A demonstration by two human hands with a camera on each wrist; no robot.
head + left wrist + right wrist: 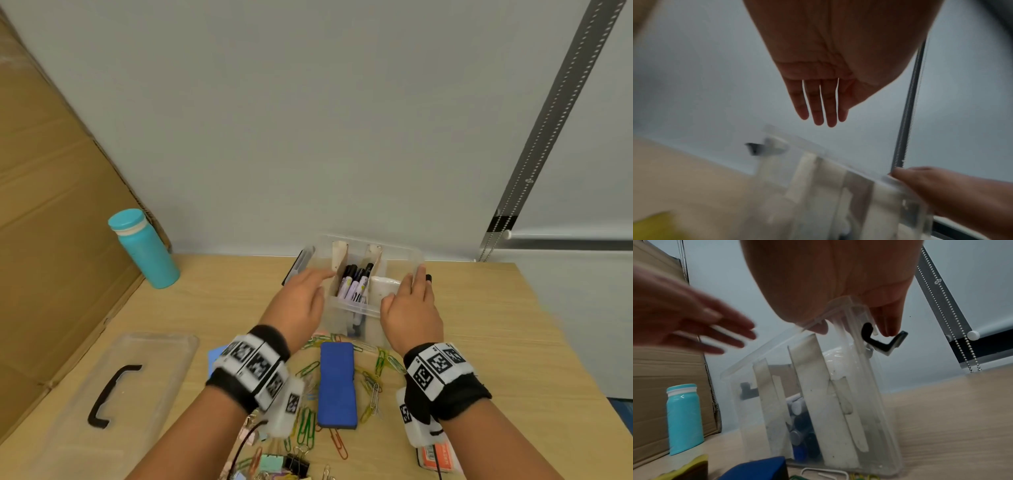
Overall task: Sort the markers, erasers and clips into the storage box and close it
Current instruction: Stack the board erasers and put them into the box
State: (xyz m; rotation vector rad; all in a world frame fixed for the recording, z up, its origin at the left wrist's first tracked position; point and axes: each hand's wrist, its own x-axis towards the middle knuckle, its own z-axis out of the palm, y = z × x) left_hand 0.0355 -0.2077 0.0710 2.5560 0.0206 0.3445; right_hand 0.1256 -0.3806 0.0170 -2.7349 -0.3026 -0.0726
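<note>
Right hand [412, 308] gripped storage box [352, 310] rim; left hand [301, 301] flat, empty, probably reaching. Markers [352, 286] in; blue eraser [337, 383], clips [308, 430] next.

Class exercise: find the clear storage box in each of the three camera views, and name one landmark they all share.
Head: storage box at centre, on the table between both hands.
Left wrist: lower centre-right, blurred, below the left hand.
Right wrist: centre, right hand gripping its rim.
Shared landmark: perforated grey rail.
</note>
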